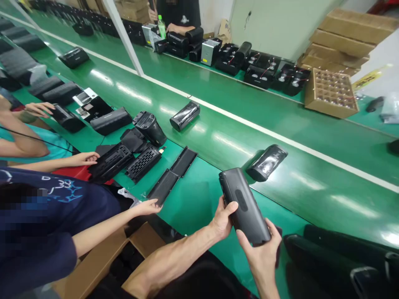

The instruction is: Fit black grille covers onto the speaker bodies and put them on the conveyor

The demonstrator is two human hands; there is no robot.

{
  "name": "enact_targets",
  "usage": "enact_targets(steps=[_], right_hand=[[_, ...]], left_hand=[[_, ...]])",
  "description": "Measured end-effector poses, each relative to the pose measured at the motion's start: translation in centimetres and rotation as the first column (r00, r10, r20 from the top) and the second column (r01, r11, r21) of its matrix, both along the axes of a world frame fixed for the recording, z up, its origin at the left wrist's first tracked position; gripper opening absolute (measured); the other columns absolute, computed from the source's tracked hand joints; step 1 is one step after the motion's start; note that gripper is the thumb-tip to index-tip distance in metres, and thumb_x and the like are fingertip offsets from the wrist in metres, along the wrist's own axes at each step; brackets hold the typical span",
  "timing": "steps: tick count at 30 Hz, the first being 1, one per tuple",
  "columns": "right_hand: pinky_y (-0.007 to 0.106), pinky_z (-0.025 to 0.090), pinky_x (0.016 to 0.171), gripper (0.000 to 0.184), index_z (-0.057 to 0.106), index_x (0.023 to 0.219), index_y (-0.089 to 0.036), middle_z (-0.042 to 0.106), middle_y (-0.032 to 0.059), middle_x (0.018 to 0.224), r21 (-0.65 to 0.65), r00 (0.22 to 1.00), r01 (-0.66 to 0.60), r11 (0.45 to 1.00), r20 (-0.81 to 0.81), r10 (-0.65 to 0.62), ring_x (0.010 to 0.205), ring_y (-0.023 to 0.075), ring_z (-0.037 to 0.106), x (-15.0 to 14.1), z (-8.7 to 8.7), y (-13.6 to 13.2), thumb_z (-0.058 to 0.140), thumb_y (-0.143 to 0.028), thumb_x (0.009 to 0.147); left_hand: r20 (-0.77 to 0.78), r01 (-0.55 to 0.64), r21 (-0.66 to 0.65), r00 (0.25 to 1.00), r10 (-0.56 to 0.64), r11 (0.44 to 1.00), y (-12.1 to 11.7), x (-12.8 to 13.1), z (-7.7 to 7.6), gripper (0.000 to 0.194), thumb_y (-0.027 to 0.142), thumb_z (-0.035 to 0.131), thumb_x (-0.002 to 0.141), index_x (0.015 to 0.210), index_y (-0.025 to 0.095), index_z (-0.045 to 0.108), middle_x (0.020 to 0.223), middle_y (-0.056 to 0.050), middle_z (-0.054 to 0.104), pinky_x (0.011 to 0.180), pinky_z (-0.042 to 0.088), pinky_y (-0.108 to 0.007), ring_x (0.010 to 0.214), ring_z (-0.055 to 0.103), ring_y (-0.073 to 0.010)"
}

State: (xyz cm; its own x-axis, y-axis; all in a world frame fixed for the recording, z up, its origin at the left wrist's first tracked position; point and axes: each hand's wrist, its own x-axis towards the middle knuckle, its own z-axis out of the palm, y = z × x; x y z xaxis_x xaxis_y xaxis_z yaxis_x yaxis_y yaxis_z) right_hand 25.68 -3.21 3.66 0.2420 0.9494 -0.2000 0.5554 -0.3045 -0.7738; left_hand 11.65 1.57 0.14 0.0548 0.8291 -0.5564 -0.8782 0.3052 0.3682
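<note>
A black speaker housing [249,211], long with rounded edges and an oval recessed pad, is tilted in the air between my two hands. My left hand [223,218] grips its left side, thumb laid on the face near the pad. Round the lower right end closes my right hand [262,249], its thumb at the bottom edge. Just behind it, on the green belt, lies a glossy black housing [268,162]. Below my right hand, part of another dark item is mostly hidden.
Co-workers at left handle black perforated panels [143,164] and flat black panels [173,176]. Another housing [185,116] lies on the belt. Dark housings [330,261] stand at lower right. An open carton [102,257] is below the table edge; a divided box [332,93] stands across the belt.
</note>
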Motion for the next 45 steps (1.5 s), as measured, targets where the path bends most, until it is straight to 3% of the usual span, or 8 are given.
enact_targets(steps=[6,11,22,30,34,37,40,45], right_hand=[[0.047,0.053,0.092,0.09,0.046,0.146,-0.026,0.057,0.0147,0.137,-0.13,0.967,-0.155,0.979,-0.225,0.123,0.116,0.0386,0.061,4.7,1.3,-1.0,0.077,-0.07,0.073],[0.049,0.051,0.095,0.09,0.044,0.145,-0.028,0.06,0.0142,0.134,-0.241,0.924,-0.226,0.944,-0.36,0.129,0.114,0.0374,0.061,5.3,1.7,-3.1,0.075,-0.072,0.074],[0.053,0.045,0.107,0.092,0.04,0.155,-0.033,0.061,0.0113,0.137,-0.36,0.858,-0.156,0.92,-0.511,-0.054,0.122,0.0364,0.059,4.7,3.4,-0.8,0.076,-0.069,0.078],[0.045,0.055,0.094,0.082,0.045,0.146,-0.031,0.065,0.0079,0.117,-0.293,0.882,-0.085,0.952,-0.466,-0.065,0.107,0.0318,0.065,4.1,3.1,-0.5,0.078,-0.066,0.079],[0.053,0.052,0.106,0.105,0.023,0.165,-0.035,0.052,0.0156,0.154,-0.186,0.828,-0.094,0.978,-0.561,-0.027,0.132,0.0378,0.06,4.5,3.4,-0.5,0.071,-0.076,0.081],[0.062,0.043,0.115,0.127,0.007,0.169,-0.035,0.037,0.0176,0.167,0.034,0.838,-0.026,0.999,-0.545,0.041,0.15,0.0434,0.042,2.1,2.7,-0.9,0.075,-0.082,0.073],[0.067,0.041,0.115,0.112,0.029,0.164,-0.032,0.056,0.017,0.152,0.081,0.912,-0.205,0.975,-0.346,0.221,0.145,0.0472,0.047,-0.8,2.3,-0.7,0.083,-0.067,0.072],[0.06,0.046,0.112,0.113,0.031,0.165,-0.036,0.055,0.0111,0.152,0.049,0.898,-0.412,0.91,-0.146,0.415,0.137,0.0437,0.054,0.5,4.2,0.5,0.087,-0.036,0.067]], left_hand=[[-0.414,0.335,0.08,0.868,-0.275,0.939,1.4,-9.3,0.4,0.101,0.053,0.099,0.053,0.141,0.028,0.058,0.148,-0.011,0.057,0.116,0.042,-0.051,0.141,0.049,-0.0362],[-0.546,0.732,0.098,0.606,-0.578,0.674,2.6,-13.2,2.0,0.117,0.035,0.099,0.056,0.158,0.027,0.045,0.149,-0.011,0.057,0.119,0.039,-0.05,0.136,0.053,-0.0377],[-0.473,0.448,0.089,0.805,-0.358,0.89,-1.6,-10.1,-0.7,0.085,0.034,0.088,0.063,0.143,0.034,0.06,0.127,-0.005,0.068,0.113,0.043,-0.051,0.12,0.061,-0.0325],[-0.484,0.348,0.074,0.832,-0.271,0.935,-2.7,-9.5,-0.3,0.095,0.027,0.09,0.058,0.147,0.026,0.056,0.125,-0.005,0.07,0.111,0.043,-0.043,0.118,0.062,-0.03],[-0.253,0.224,0.003,0.943,-0.216,0.975,-3.7,-8.2,-0.4,0.08,0.034,0.089,0.062,0.138,0.024,0.064,0.119,-0.006,0.075,0.112,0.043,-0.045,0.119,0.065,-0.031],[0.013,0.265,0.003,0.964,-0.265,0.964,-4.7,-6.4,-1.1,0.06,0.056,0.082,0.07,0.117,0.019,0.076,0.118,-0.011,0.078,0.113,0.043,-0.05,0.126,0.063,-0.0365],[0.163,0.448,0.071,0.876,-0.453,0.891,-5.3,-5.3,-2.1,0.069,0.072,0.076,0.069,0.111,0.018,0.078,0.122,-0.015,0.077,0.111,0.043,-0.056,0.131,0.059,-0.0421],[-0.256,0.545,0.097,0.822,-0.509,0.833,-4.2,-9.1,-0.7,0.086,0.065,0.082,0.074,0.147,0.029,0.057,0.158,-0.012,0.053,0.115,0.041,-0.054,0.145,0.048,-0.0379]])
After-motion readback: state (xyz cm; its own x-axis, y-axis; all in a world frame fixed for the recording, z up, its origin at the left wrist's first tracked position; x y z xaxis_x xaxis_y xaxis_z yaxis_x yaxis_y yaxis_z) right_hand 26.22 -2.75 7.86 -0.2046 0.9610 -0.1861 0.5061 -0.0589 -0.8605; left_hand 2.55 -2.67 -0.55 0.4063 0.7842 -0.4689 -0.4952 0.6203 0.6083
